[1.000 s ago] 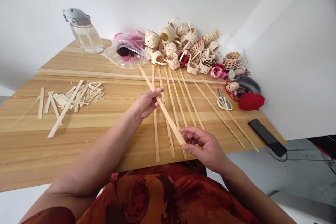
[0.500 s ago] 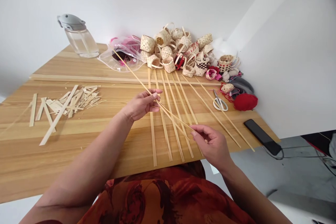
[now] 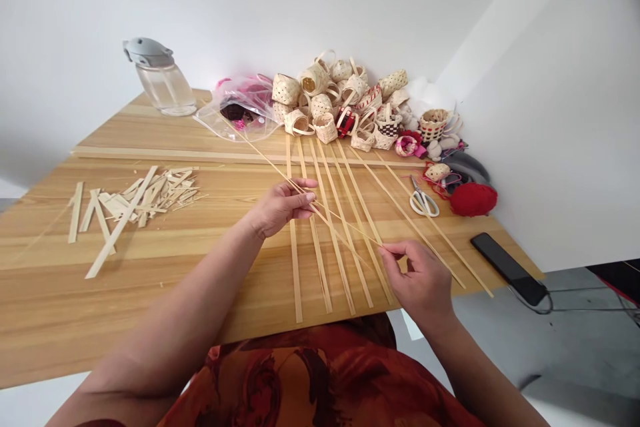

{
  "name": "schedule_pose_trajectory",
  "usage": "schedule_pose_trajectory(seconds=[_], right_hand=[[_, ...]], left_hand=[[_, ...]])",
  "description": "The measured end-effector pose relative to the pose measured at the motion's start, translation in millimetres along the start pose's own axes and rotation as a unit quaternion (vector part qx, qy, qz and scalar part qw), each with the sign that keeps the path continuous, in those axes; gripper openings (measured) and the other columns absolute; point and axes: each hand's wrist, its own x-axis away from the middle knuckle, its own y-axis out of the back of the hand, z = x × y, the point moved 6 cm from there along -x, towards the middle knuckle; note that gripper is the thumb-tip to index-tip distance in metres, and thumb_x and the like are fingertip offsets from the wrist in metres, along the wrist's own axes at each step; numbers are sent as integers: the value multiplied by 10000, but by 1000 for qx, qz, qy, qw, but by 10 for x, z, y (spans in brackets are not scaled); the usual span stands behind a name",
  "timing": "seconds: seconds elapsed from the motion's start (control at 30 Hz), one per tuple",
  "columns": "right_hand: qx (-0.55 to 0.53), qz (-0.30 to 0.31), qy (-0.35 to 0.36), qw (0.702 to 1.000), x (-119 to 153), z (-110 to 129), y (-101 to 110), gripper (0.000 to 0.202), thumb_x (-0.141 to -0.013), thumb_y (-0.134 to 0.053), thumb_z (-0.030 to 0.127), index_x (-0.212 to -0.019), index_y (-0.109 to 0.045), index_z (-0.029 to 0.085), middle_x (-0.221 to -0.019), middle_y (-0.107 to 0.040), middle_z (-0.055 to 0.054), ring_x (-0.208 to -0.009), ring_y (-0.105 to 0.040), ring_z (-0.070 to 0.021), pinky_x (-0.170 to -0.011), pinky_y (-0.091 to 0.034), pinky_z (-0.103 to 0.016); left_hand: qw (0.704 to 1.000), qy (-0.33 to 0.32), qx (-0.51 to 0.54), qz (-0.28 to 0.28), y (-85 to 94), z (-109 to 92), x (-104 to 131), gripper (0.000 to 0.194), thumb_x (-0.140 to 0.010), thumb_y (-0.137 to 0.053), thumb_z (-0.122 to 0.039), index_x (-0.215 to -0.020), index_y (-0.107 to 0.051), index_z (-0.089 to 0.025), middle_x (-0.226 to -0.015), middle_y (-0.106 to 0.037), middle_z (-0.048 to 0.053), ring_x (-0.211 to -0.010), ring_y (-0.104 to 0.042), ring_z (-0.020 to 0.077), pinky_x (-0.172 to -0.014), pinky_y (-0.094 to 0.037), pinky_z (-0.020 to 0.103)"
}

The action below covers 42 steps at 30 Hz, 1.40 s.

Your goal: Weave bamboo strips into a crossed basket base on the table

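Note:
My left hand (image 3: 287, 205) pinches thin bamboo strips (image 3: 265, 157) over the middle of the table; they run up-left toward the plastic bag and fan apart to the right of my fingers. Between thumb and forefinger, my right hand (image 3: 417, 273) holds the end of one thin strip (image 3: 353, 227). Beneath both hands, several flat strips (image 3: 295, 260) lie side by side, pointing toward the wall. Two more strips (image 3: 425, 230) lie farther right, beside white-handled scissors (image 3: 424, 203).
Small woven baskets (image 3: 325, 127) are heaped by the wall. Left of them are a plastic bag (image 3: 240, 113) and a water bottle (image 3: 165, 83). Short strip offcuts (image 3: 145, 197) lie at the left. Red yarn (image 3: 473, 199) and a phone (image 3: 507, 270) are at the right.
My right hand has moved slightly right, drawing the end of its thin strip farther from my left hand. The whole view has shifted a little.

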Motion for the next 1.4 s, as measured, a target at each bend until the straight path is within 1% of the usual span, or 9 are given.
schedule_pose_trajectory(seconds=[0.17,0.37,0.63,0.8,0.87,0.93,1.1,1.17,1.4], right_hand=[[-53,27,-69,996,5,-53,-42,109,-861,-685,291,-792,-649,215,-710,-675,13,-585,-572,-128,-620,-455,-259],[-82,104,-165,977,52,-159,-181,159,-838,-671,349,-760,-631,217,-703,-675,18,-538,-540,-126,-583,-433,-269],[-117,194,-234,945,112,-223,-300,205,-805,-676,390,-739,-592,216,-699,-653,16,-542,-510,-128,-568,-401,-275],[-256,277,-279,883,127,-227,-389,335,-821,-677,506,-713,-577,204,-646,-594,21,-554,-477,-116,-547,-387,-255],[-298,276,-291,866,112,-243,-390,345,-853,-644,514,-723,-571,203,-659,-613,10,-577,-508,-122,-563,-403,-255],[-307,246,-290,873,80,-275,-350,321,-881,-618,498,-757,-570,205,-702,-646,-5,-625,-561,-136,-602,-432,-262],[-236,143,-248,929,7,-347,-160,244,-933,-563,434,-823,-553,217,-797,-691,-18,-749,-643,-162,-754,-476,-293],[-211,128,-234,940,1,-358,-114,228,-945,-543,419,-833,-541,220,-799,-694,-15,-767,-651,-166,-771,-473,-296],[-187,244,-199,930,52,-190,-206,235,-953,-505,423,-903,-612,219,-735,-650,11,-678,-584,-154,-635,-428,-268]], left_hand=[[999,-26,3,-46,73,22,-46,465,-550,-929,-245,-943,-700,-149,-695,-646,-16,-564,-625,83,-483,-481,150],[996,-67,-44,-31,66,6,-54,429,-601,-903,-272,-972,-711,-173,-700,-638,-28,-578,-576,66,-504,-413,165],[987,-103,-121,-30,-8,-62,-11,435,-630,-874,-301,-1012,-715,-165,-699,-645,-10,-623,-558,94,-567,-418,212],[985,-111,-126,-34,20,-78,-16,449,-632,-873,-302,-1031,-718,-167,-701,-642,-11,-635,-557,98,-576,-407,217],[985,-109,-126,-34,24,-77,-15,464,-633,-874,-307,-1050,-720,-173,-710,-647,-9,-640,-558,100,-580,-405,219],[986,-103,-126,-35,20,-71,-13,471,-628,-878,-316,-1051,-725,-176,-704,-641,-12,-626,-548,97,-574,-400,221],[987,-81,-133,-50,31,-46,-11,460,-623,-883,-338,-1028,-733,-179,-711,-646,-15,-586,-520,82,-547,-386,219],[987,-77,-134,-54,49,-37,-17,453,-629,-880,-340,-1029,-734,-185,-745,-668,-7,-602,-537,86,-551,-390,218],[984,-74,-163,-12,-65,38,7,441,-644,-871,-356,-1030,-731,-195,-746,-679,0,-598,-543,103,-543,-396,229]])
